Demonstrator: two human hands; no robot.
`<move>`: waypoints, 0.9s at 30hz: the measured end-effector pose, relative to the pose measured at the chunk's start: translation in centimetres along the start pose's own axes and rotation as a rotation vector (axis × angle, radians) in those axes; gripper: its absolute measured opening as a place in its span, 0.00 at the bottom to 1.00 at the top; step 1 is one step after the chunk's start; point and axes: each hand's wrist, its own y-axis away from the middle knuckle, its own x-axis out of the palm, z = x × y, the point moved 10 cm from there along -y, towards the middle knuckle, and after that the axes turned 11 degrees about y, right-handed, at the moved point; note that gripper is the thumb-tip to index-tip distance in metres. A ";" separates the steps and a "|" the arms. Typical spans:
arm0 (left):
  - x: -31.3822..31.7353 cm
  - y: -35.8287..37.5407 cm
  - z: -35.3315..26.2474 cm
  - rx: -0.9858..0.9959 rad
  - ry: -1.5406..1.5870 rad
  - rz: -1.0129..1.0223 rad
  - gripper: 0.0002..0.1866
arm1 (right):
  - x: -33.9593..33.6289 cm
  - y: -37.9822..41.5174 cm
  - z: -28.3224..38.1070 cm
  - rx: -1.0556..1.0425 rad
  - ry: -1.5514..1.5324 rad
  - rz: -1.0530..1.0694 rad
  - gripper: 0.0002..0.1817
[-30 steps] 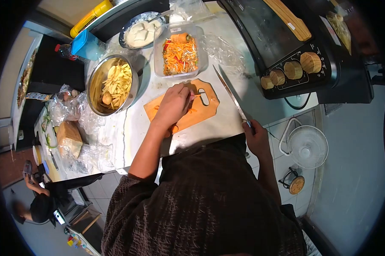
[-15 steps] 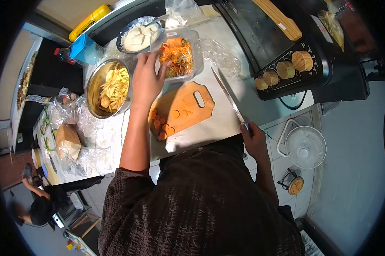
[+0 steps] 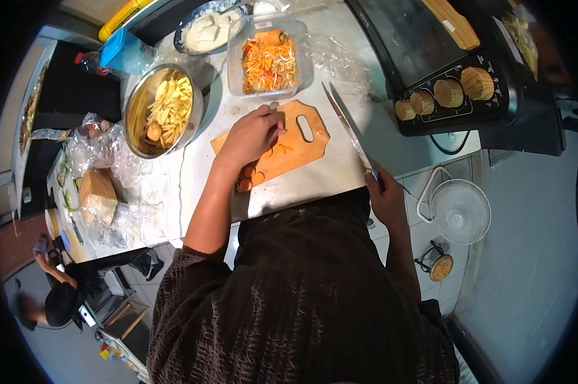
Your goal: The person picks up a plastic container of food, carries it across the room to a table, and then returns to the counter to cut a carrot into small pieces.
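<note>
My right hand [image 3: 386, 197] grips the handle of a long kitchen knife [image 3: 348, 125], its blade pointing away from me over the right of the table. Above the orange cutting board [image 3: 312, 151], my left hand [image 3: 253, 136] is closed with its fingers curled inward; whatever they may hold is hidden. Carrot slices [image 3: 250, 177] lie on the board's near left side, partly covered by my left wrist. Just beyond the board stands a clear plastic container [image 3: 236, 72] of shredded carrot [image 3: 268, 67] and other vegetables, with a carrot piece [image 3: 271, 37] at its far end.
To the left is a steel bowl [image 3: 195, 121] of cut potatoes [image 3: 170, 109]. A plate of white pieces [image 3: 207, 32] sits behind. At right stands a black griddle [image 3: 423, 38] with wooden knobs. Plastic bags [image 3: 119, 160] cover the left side. Another person [image 3: 58, 307] is at far left.
My left hand has drawn back from the container's edge to above the cutting board, its fingers now more curled. My right hand still holds the knife in much the same place.
</note>
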 end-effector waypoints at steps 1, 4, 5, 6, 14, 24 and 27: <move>0.0 0.0 0.0 0.005 -0.036 -0.028 0.04 | 0.1 -0.1 0.2 -0.002 0.001 0.008 0.18; -0.2 0.3 -0.5 0.013 -0.070 -0.057 0.04 | 0.3 0.0 0.4 0.001 -0.005 0.014 0.18; -0.3 0.4 -0.9 0.017 -0.064 -0.062 0.05 | 0.2 0.1 0.5 0.005 -0.004 0.005 0.18; -0.3 0.5 -1.0 0.019 -0.060 -0.060 0.05 | 0.1 0.2 0.6 0.010 -0.001 -0.004 0.18; 0.0 2.0 -2.4 0.137 -0.069 0.057 0.06 | 0.7 -0.2 0.8 -0.025 0.043 0.035 0.18; 0.7 1.4 -2.5 0.108 -0.055 0.040 0.04 | -0.1 -0.2 2.3 -0.023 0.012 -0.016 0.17; 1.1 1.2 -2.5 0.113 -0.078 0.034 0.03 | -0.4 -0.2 2.1 -0.012 0.054 0.012 0.17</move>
